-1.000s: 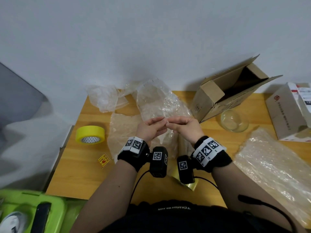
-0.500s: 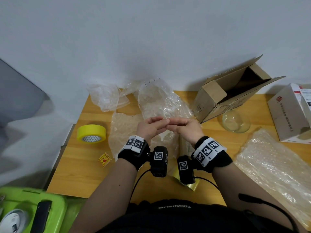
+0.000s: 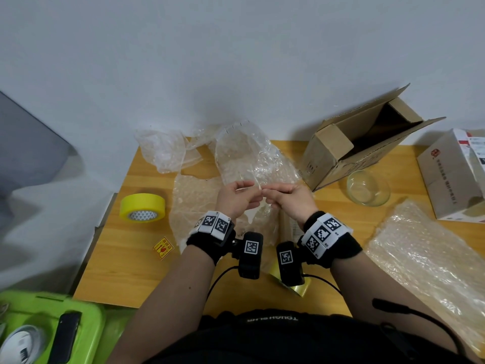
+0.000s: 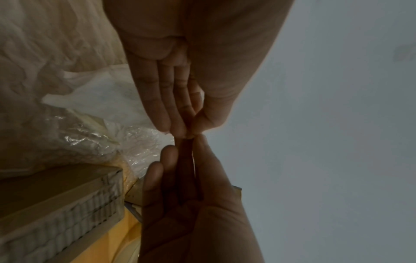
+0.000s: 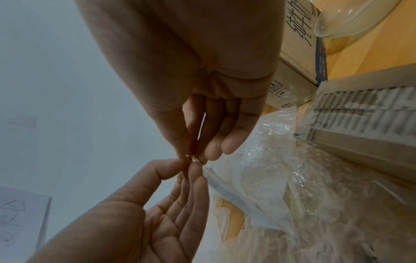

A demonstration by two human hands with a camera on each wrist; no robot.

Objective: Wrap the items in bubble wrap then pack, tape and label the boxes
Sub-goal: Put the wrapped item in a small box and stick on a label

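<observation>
Both hands are raised above the bench (image 3: 126, 258), fingertips meeting. The left hand (image 3: 235, 199) and the right hand (image 3: 288, 202) each pinch something thin between thumb and forefinger, the other fingers left nearly straight. It is judged to be a strip of clear tape or a film edge being separated, though what exactly is pinched cannot be told. The crinkly, glossy bubble wrap (image 3: 246, 164) is spread directly beneath, ready for wrapping. A smooth glass bowl (image 3: 367, 187) waits just beside the open cardboard box (image 3: 330, 156), which lies tipped on its side. The yellow tape roll (image 3: 142, 207) is kept within the left hand's reach.
</observation>
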